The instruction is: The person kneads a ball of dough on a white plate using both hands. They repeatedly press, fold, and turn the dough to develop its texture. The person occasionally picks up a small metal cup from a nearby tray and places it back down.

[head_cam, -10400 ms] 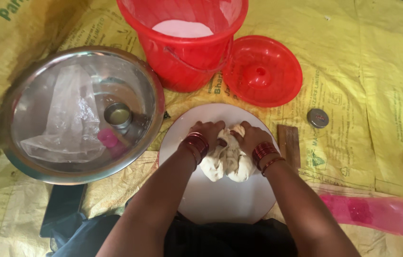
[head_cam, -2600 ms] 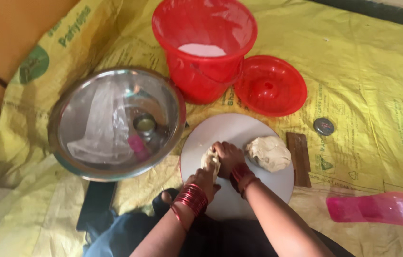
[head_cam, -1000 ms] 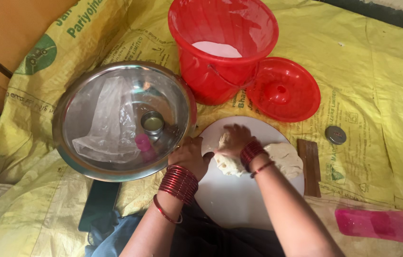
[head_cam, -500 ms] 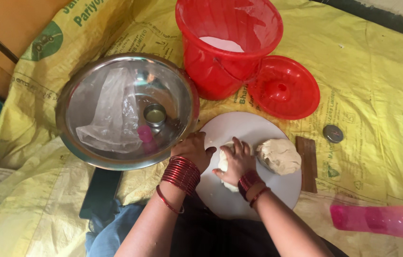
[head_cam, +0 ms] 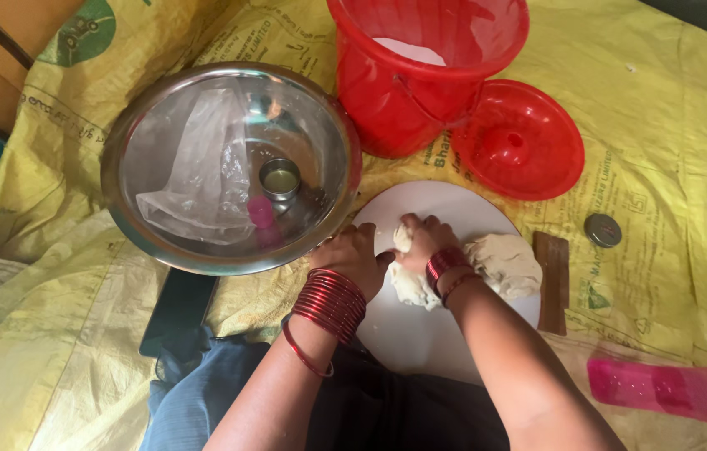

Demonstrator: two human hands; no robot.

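Head view: I am pressing my right hand [head_cam: 427, 238] closed on a small pale dough piece [head_cam: 410, 284] on the round white board [head_cam: 437, 334]; left hand [head_cam: 356, 255] curled beside it. Risk: dough sticking or sliding toward the steel bowl [head_cam: 228, 167].

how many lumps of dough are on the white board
2. A small lump lies under the right hand, with the left hand beside it. A larger lump sits to its right on the white board. The hands may hide more.
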